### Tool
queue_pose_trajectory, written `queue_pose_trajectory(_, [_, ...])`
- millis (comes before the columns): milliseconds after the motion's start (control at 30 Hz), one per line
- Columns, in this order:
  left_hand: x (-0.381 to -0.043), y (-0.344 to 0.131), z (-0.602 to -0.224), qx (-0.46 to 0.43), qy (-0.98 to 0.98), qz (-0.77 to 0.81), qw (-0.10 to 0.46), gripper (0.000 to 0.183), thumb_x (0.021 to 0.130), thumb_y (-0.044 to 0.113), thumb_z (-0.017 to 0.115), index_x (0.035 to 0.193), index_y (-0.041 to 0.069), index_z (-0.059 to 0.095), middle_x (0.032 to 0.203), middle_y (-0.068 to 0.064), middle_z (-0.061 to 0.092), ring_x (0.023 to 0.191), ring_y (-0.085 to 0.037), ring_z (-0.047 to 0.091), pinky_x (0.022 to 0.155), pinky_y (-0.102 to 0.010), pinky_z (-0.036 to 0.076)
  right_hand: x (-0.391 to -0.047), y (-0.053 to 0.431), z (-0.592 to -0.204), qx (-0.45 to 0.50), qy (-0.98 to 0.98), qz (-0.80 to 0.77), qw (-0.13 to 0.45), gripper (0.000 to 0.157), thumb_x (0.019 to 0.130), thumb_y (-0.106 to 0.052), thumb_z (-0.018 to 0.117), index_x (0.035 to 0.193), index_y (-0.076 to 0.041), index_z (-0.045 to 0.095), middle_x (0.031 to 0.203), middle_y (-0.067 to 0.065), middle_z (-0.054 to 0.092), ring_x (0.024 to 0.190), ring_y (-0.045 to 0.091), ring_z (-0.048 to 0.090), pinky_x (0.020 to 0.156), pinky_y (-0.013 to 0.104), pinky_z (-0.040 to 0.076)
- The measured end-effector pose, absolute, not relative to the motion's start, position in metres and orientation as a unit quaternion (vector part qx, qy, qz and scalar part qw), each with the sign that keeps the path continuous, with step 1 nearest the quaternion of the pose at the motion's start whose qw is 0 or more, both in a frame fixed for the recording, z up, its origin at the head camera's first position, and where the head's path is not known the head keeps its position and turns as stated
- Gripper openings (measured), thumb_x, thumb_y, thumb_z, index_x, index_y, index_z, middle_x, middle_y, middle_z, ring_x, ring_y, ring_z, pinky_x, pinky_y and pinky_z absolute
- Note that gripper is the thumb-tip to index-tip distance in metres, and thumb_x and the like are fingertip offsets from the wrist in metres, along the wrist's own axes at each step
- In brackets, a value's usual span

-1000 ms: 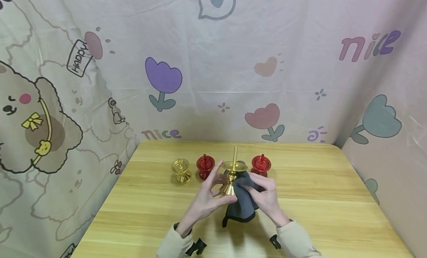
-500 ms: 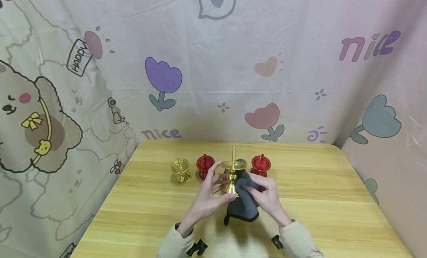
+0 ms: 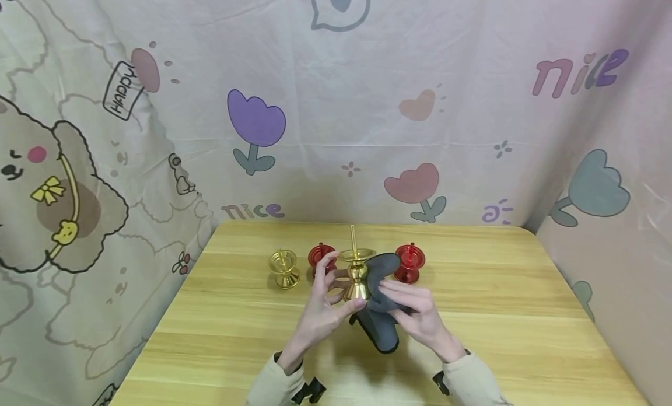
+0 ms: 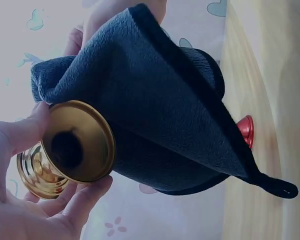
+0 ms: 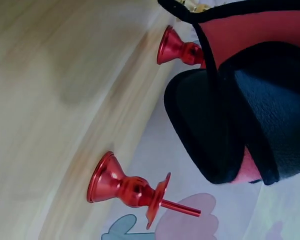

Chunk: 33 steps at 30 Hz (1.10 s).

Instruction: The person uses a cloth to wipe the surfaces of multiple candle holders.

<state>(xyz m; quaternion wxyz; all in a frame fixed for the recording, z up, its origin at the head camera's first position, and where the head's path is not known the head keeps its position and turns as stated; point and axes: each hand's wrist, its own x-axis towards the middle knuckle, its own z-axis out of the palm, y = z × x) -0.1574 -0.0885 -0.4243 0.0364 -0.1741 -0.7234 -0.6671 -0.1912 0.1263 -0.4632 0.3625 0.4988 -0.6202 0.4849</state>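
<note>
My left hand grips a shiny gold candle holder by its flared base, thumb in front and fingers behind. The holder is raised above the table, its spike upward and tilted slightly left. In the left wrist view the hollow underside of its base faces the camera. A dark grey cloth with black edging is pinched in my right hand, just right of the holder's stem. The cloth's hanging loop shows in the left wrist view, and its folds cover part of the right hand there.
Behind the hands on the wooden table stand a smaller gold candle holder, a red candle holder partly hidden by the left hand, and another red candle holder at right. A patterned curtain hangs beyond the table's back edge.
The gold candle holder has shifted left and leans slightly left. The cloth has come out from behind it and bunched on its right, while the right hand has moved a little right.
</note>
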Motion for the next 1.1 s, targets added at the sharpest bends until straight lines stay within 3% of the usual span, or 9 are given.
queue_pose_trajectory(133, [-0.158,-0.089,-0.424,-0.175,-0.719,-0.672,0.031,0.092,0.082,0.006,0.082,0.152,0.022,0.026,0.129,-0.019,0.063,0.106,-0.032,0.064,0.093,-0.056,0.056,-0.193,0.126,-0.464,0.502,-0.62,0.471,0.376,0.024,0.099,-0.01,0.063,0.114,0.006,0.073,0.117,0.019,0.074,0.126,0.01,0.063,0.108,0.024,0.048])
queue_pose_trajectory(300, [-0.158,-0.092,-0.425,-0.195,-0.708,-0.678,0.019,0.09,0.085,0.007,0.08,0.154,0.022,0.023,0.131,-0.021,0.061,0.11,-0.033,0.063,0.093,-0.047,0.058,-0.192,0.13,-0.466,0.471,-0.61,0.564,0.298,0.026,0.09,0.006,0.068,0.116,0.004,0.073,0.126,0.0,0.07,0.12,0.008,0.066,0.101,0.021,0.052])
queue_pose_trajectory(433, [-0.159,-0.094,-0.425,-0.217,-0.696,-0.685,0.002,0.09,0.086,0.007,0.079,0.155,0.019,0.021,0.133,-0.026,0.059,0.115,-0.037,0.06,0.092,-0.037,0.059,-0.19,0.131,-0.469,0.441,-0.604,0.612,0.257,0.036,0.079,0.02,0.071,0.11,0.004,0.075,0.122,-0.003,0.072,0.114,0.007,0.069,0.096,0.019,0.055])
queue_pose_trajectory(633, [-0.159,-0.094,-0.424,-0.197,-0.687,-0.699,-0.022,0.098,0.081,0.009,0.085,0.154,0.022,0.022,0.129,-0.024,0.062,0.123,-0.033,0.057,0.087,-0.035,0.06,-0.193,0.125,-0.471,0.47,-0.584,0.574,0.33,0.02,0.088,0.007,0.07,0.108,0.009,0.074,0.116,0.012,0.075,0.114,0.012,0.07,0.097,0.022,0.056])
queue_pose_trajectory(833, [-0.158,-0.096,-0.423,-0.19,-0.703,-0.686,-0.002,0.098,0.08,0.01,0.085,0.155,0.024,0.023,0.13,-0.021,0.064,0.116,-0.029,0.06,0.092,-0.042,0.059,-0.194,0.121,-0.47,0.485,-0.59,0.481,0.431,0.023,0.097,-0.006,0.065,0.114,0.007,0.073,0.121,0.015,0.072,0.122,0.013,0.066,0.103,0.022,0.051])
queue_pose_trajectory(900, [-0.158,-0.097,-0.423,-0.2,-0.704,-0.681,0.006,0.098,0.08,0.01,0.085,0.156,0.025,0.024,0.131,-0.021,0.064,0.114,-0.025,0.061,0.096,-0.041,0.058,-0.194,0.121,-0.469,0.48,-0.592,0.484,0.429,0.023,0.097,-0.006,0.065,0.115,0.006,0.073,0.122,0.013,0.072,0.121,0.013,0.066,0.103,0.022,0.051])
queue_pose_trajectory(1100, [-0.159,-0.102,-0.421,-0.249,-0.679,-0.69,-0.01,0.096,0.083,0.008,0.082,0.158,0.02,0.023,0.134,-0.026,0.059,0.113,-0.016,0.062,0.1,-0.03,0.055,-0.192,0.122,-0.471,0.453,-0.574,0.588,0.346,0.022,0.091,0.002,0.07,0.111,0.006,0.074,0.119,0.004,0.074,0.112,0.011,0.071,0.096,0.02,0.055])
